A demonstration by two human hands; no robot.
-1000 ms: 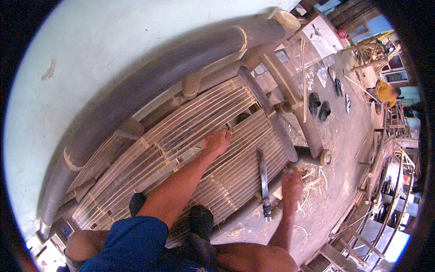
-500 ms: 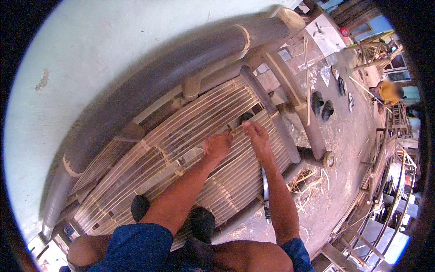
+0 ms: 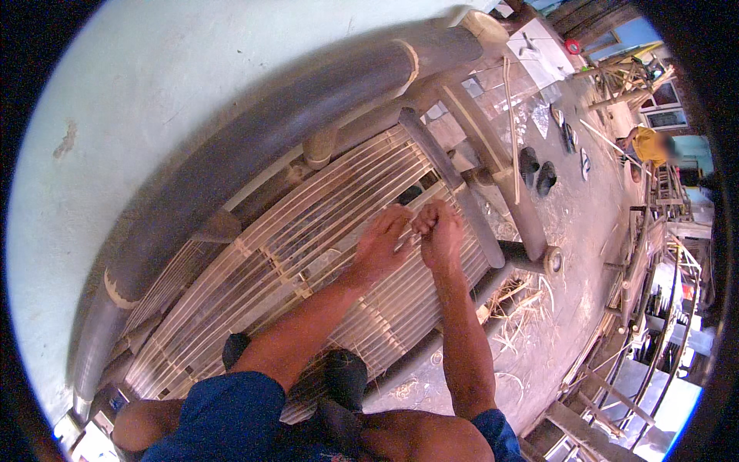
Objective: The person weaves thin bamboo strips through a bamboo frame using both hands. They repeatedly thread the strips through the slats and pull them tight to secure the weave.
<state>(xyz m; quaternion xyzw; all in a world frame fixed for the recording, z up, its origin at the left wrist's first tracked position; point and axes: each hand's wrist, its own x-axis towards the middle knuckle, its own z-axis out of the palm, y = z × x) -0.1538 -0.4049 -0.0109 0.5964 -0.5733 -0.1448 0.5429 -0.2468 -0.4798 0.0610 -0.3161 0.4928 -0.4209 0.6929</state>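
Both hands are close together above the slatted bamboo seat [image 3: 308, 266], near its far right end. My left hand [image 3: 382, 240] has its fingers stretched toward the right one and apparently holds nothing; it is slightly blurred. Beside it, my right hand [image 3: 441, 235] is closed, fingers curled in; whatever they grip is hidden or too small to name. Thin pale slats run lengthwise below, bound by cross strips. Just beyond the hands is a dark patch [image 3: 409, 194] among the slats. My dark-covered foot [image 3: 344, 379] rests on the slats.
A thick dark bamboo pole [image 3: 277, 123] curves along the pale wall [image 3: 154, 85]. A bamboo crosspiece [image 3: 454, 185] borders the seat's right end. Shavings [image 3: 519, 308] and dark shoes [image 3: 546, 179] lie on the floor. A person in yellow [image 3: 650, 146] sits farther right.
My left hand has opened from a closed grip, its fingers now extended toward my right hand. My right hand has curled more tightly. The blade seen beside my right forearm no longer shows.
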